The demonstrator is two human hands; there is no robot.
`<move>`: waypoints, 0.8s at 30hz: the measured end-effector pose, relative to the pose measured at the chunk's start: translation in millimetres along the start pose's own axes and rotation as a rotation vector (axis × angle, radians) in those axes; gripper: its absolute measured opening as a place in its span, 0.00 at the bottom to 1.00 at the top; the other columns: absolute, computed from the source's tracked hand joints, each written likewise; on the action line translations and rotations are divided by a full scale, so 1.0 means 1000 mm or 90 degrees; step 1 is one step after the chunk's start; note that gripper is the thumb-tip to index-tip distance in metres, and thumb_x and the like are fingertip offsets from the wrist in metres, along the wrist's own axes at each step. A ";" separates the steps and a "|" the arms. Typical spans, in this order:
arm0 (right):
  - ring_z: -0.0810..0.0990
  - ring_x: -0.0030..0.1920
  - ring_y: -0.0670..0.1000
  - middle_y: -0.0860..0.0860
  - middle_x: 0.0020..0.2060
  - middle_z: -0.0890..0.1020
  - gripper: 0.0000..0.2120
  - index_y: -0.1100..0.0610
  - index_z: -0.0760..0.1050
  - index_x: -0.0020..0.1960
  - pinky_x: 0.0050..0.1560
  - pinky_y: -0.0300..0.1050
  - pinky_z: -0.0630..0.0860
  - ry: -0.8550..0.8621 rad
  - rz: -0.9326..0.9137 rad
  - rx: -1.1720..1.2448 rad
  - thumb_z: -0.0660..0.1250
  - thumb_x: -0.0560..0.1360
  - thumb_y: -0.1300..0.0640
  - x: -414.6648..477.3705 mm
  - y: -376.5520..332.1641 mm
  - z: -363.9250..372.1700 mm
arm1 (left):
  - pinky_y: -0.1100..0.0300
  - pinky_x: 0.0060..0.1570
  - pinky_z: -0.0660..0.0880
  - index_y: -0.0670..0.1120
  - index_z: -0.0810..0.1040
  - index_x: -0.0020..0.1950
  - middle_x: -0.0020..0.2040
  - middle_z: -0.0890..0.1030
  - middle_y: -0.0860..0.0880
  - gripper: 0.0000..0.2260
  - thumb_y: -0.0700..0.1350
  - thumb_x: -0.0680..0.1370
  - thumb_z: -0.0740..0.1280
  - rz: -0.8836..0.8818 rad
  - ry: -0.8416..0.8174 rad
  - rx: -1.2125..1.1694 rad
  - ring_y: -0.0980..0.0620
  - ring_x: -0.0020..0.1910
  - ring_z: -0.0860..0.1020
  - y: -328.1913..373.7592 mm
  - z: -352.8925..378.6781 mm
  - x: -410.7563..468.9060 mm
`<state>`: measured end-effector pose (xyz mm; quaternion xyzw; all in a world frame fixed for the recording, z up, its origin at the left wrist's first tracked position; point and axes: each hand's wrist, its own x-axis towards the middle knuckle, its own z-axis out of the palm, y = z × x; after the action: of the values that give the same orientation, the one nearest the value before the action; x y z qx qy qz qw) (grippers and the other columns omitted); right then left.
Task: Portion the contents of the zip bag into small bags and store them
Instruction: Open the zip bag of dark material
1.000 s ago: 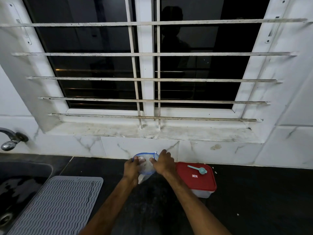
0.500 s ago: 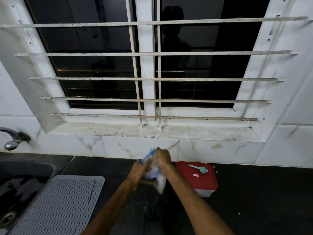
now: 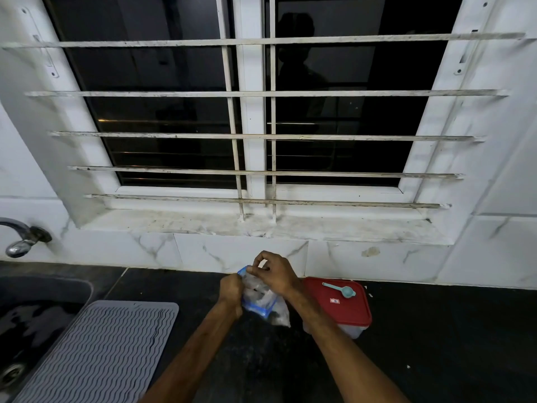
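Over the dark surface (image 3: 436,330), just left of the red-lidded box (image 3: 348,312), I hold the zip bag (image 3: 263,301): left hand (image 3: 231,290) curled round its side, right hand (image 3: 274,274) pinching its blue strip between thumb and fingers. I'd keep it mouth-up and work the seal slowly.

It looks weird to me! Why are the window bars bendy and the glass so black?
Head view: the wide-angle lens bows the bars; the glass is dark and mirrors a dim figure; the bag, pinched by the left hand and right hand, looks slightly soft.
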<state>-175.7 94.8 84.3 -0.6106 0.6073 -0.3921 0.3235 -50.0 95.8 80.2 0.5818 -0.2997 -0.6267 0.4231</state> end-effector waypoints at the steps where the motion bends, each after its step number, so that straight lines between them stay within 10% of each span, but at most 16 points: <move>1: 0.72 0.28 0.44 0.48 0.27 0.76 0.11 0.54 0.77 0.43 0.34 0.40 0.70 0.018 -0.012 -0.027 0.74 0.72 0.47 0.000 0.001 0.002 | 0.57 0.36 0.78 0.33 0.78 0.46 0.49 0.81 0.30 0.16 0.40 0.79 0.53 0.001 -0.018 -0.025 0.40 0.40 0.79 0.000 0.000 0.002; 5: 0.80 0.47 0.50 0.54 0.49 0.82 0.12 0.54 0.77 0.56 0.49 0.46 0.77 -0.039 -0.004 -0.124 0.67 0.78 0.47 -0.002 0.001 0.002 | 0.51 0.50 0.80 0.34 0.81 0.55 0.51 0.83 0.34 0.20 0.51 0.77 0.69 0.025 -0.136 -0.028 0.40 0.50 0.83 0.006 -0.007 0.007; 8: 0.79 0.55 0.52 0.53 0.58 0.80 0.21 0.54 0.75 0.64 0.54 0.45 0.76 -0.148 0.047 -0.148 0.67 0.76 0.42 -0.004 0.005 -0.006 | 0.53 0.43 0.81 0.31 0.74 0.61 0.55 0.81 0.31 0.24 0.40 0.71 0.76 0.085 -0.125 0.007 0.37 0.52 0.82 0.004 -0.014 0.018; 13: 0.81 0.47 0.55 0.58 0.48 0.84 0.09 0.62 0.82 0.50 0.43 0.45 0.72 -0.049 0.116 -0.182 0.68 0.77 0.57 -0.004 0.002 -0.013 | 0.47 0.48 0.80 0.30 0.70 0.64 0.59 0.77 0.27 0.29 0.41 0.68 0.76 0.127 -0.109 -0.009 0.30 0.56 0.79 -0.012 -0.023 0.027; 16: 0.78 0.37 0.53 0.59 0.37 0.81 0.11 0.64 0.79 0.41 0.39 0.48 0.77 -0.019 0.291 0.125 0.60 0.77 0.67 -0.003 -0.009 -0.010 | 0.56 0.44 0.79 0.37 0.69 0.63 0.57 0.78 0.37 0.20 0.45 0.77 0.72 0.192 -0.090 0.054 0.42 0.50 0.81 -0.008 -0.021 0.012; 19: 0.78 0.40 0.54 0.56 0.38 0.80 0.13 0.61 0.76 0.42 0.38 0.48 0.77 -0.030 0.440 0.447 0.55 0.80 0.68 -0.003 -0.020 -0.009 | 0.62 0.44 0.80 0.48 0.68 0.62 0.56 0.80 0.42 0.15 0.46 0.79 0.68 0.328 -0.048 0.241 0.51 0.48 0.81 -0.010 -0.025 0.005; 24: 0.74 0.29 0.54 0.54 0.21 0.77 0.15 0.60 0.72 0.32 0.33 0.42 0.71 -0.007 0.456 0.441 0.55 0.75 0.64 -0.008 -0.031 0.006 | 0.65 0.48 0.79 0.57 0.68 0.69 0.52 0.82 0.53 0.27 0.45 0.74 0.74 0.437 -0.128 0.302 0.57 0.48 0.83 -0.002 -0.022 -0.008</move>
<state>-155.3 104.2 107.6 -0.2224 0.6113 -0.4319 0.6248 -29.6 106.7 78.9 0.4655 -0.6514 -0.4168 0.4305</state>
